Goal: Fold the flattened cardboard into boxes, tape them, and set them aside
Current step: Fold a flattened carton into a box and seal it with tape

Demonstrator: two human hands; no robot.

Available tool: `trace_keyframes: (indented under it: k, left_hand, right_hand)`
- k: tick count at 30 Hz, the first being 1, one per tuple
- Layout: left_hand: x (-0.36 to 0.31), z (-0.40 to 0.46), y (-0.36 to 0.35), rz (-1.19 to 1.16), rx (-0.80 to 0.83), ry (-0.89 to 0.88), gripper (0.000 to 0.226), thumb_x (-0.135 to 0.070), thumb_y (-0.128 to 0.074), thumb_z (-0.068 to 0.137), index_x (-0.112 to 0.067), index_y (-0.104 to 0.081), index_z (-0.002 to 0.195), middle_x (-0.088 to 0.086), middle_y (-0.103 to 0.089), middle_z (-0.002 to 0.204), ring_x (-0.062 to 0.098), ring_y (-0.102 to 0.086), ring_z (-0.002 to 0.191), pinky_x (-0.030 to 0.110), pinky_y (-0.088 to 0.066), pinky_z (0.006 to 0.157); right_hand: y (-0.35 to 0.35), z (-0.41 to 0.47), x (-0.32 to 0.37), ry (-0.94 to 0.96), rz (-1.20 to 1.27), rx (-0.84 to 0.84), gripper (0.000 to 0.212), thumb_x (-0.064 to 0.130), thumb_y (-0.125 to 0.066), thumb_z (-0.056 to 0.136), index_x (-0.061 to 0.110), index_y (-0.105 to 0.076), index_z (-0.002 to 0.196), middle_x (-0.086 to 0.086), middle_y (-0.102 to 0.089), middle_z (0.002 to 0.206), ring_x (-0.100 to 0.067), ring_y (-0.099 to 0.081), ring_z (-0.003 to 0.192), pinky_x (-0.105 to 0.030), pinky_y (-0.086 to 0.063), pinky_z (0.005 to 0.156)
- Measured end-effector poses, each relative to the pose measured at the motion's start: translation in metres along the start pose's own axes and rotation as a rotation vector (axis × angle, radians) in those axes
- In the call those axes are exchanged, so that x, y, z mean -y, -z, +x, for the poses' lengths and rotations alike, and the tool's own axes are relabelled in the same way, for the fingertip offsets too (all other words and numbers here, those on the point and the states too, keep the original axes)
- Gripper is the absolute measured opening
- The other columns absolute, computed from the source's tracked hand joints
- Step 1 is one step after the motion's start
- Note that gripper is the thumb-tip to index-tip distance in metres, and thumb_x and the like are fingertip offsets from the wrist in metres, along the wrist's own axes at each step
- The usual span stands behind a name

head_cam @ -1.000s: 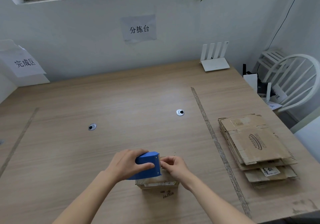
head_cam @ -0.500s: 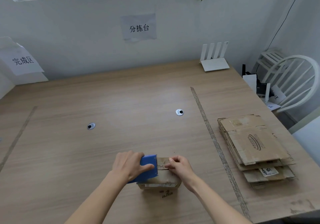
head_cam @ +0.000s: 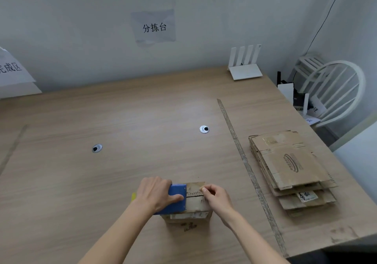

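Head view, looking down at a wooden table (head_cam: 126, 120). Small cardboard box (head_cam: 193, 206) standing near the near edge, a little right of centre, top flaps closed. Left hand (head_cam: 156, 196) wrapped around a blue tape dispenser (head_cam: 177, 199), fingers over its top and thumb along the near side, dispenser resting on the left half of the box top with its toothed edge facing right. Right hand (head_cam: 217, 199) at the right end of the box top, thumb and forefinger pinched together on the top surface just beside the dispenser's teeth; cannot tell whether a tape end sits between them. Both bare forearms reaching in from the near edge. Bit of yellow showing just left of the left wrist, too hidden to tell what. Stack of flattened cardboard (head_cam: 289, 171) lying at the right, well apart from the box, beyond a worn strip (head_cam: 244, 165) running near to far across the tabletop. Two round cable grommets (head_cam: 204, 129) set in the table, centre and left. White router (head_cam: 244, 65) with four upright antennas at the far right, against the wall. Paper sign (head_cam: 154, 27) with three characters on the far wall. White chair (head_cam: 334, 92) off the right edge.
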State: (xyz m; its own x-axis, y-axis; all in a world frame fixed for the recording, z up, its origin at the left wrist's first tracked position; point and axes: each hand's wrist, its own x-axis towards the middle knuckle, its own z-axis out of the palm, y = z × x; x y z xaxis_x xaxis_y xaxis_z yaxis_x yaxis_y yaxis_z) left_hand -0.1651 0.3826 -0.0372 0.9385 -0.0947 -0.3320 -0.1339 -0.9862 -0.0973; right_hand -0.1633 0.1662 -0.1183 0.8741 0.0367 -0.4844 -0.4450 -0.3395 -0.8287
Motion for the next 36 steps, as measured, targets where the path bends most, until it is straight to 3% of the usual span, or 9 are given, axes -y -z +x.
trace_keyframes:
  k: [4,9,15,19,25,30,36]
  left_hand:
    - [-0.004,0.005,0.003,0.021,0.013,-0.012,0.064,-0.082,-0.042,0.082,-0.024,-0.069,0.094,-0.003,-0.069,0.081,0.019,-0.066,0.074,0.035,-0.049,0.066]
    - [-0.012,0.006,0.001,0.067,0.010,0.001,0.065,-0.083,-0.043,0.082,-0.023,-0.068,0.087,-0.004,-0.064,0.074,0.017,-0.053,0.062,0.032,-0.037,0.057]
    - [-0.010,0.007,0.002,0.043,0.000,0.058,0.066,-0.082,-0.041,0.082,-0.023,-0.069,0.086,-0.005,-0.067,0.077,0.017,-0.053,0.063,0.031,-0.036,0.058]
    - [-0.011,0.004,-0.003,0.052,0.007,0.009,0.063,-0.081,-0.041,0.082,-0.025,-0.069,0.090,-0.005,-0.067,0.078,0.017,-0.061,0.068,0.031,-0.036,0.058]
    - [-0.013,0.001,-0.004,0.016,-0.040,-0.009,0.064,-0.082,-0.039,0.080,-0.027,-0.068,0.091,-0.005,-0.066,0.076,0.014,-0.052,0.061,0.029,-0.031,0.052]
    - [-0.009,-0.001,-0.008,-0.008,-0.060,-0.009,0.064,-0.083,-0.037,0.080,-0.030,-0.068,0.097,-0.006,-0.067,0.078,0.014,-0.063,0.069,0.029,-0.036,0.054]
    - [-0.006,-0.001,-0.012,-0.023,-0.087,-0.011,0.063,-0.082,-0.036,0.080,-0.030,-0.067,0.096,-0.006,-0.067,0.077,0.013,-0.063,0.068,0.028,-0.035,0.053]
  right_hand:
    - [0.005,0.002,-0.003,-0.056,0.171,0.061,0.013,0.018,-0.061,0.100,0.014,-0.074,0.099,-0.003,-0.076,0.102,-0.020,-0.068,0.103,-0.035,-0.055,0.094]
    - [0.004,-0.002,-0.015,-0.104,0.249,0.046,0.015,0.019,-0.065,0.098,0.009,-0.076,0.102,-0.006,-0.077,0.102,-0.021,-0.069,0.102,-0.036,-0.056,0.094]
    - [0.009,0.004,-0.013,-0.183,0.354,-0.017,0.012,0.012,-0.064,0.098,0.003,-0.073,0.094,-0.012,-0.074,0.095,-0.018,-0.069,0.087,-0.034,-0.061,0.087]
    - [0.025,-0.001,-0.030,-0.212,0.399,-0.083,0.013,0.008,-0.069,0.094,0.001,-0.071,0.083,-0.010,-0.067,0.077,-0.016,-0.067,0.075,-0.027,-0.061,0.074]
    - [0.040,0.006,-0.031,-0.210,0.385,-0.074,0.010,0.008,-0.071,0.092,-0.001,-0.073,0.094,-0.014,-0.070,0.087,-0.023,-0.070,0.073,-0.034,-0.062,0.070]
    - [0.039,0.014,-0.025,-0.227,0.370,-0.080,0.009,0.010,-0.073,0.090,0.002,-0.074,0.093,-0.010,-0.071,0.079,-0.018,-0.068,0.066,-0.031,-0.060,0.063]
    - [0.029,0.017,-0.030,-0.305,0.384,-0.086,0.009,0.011,-0.073,0.090,0.003,-0.073,0.094,-0.015,-0.073,0.086,-0.021,-0.070,0.072,-0.032,-0.060,0.063]
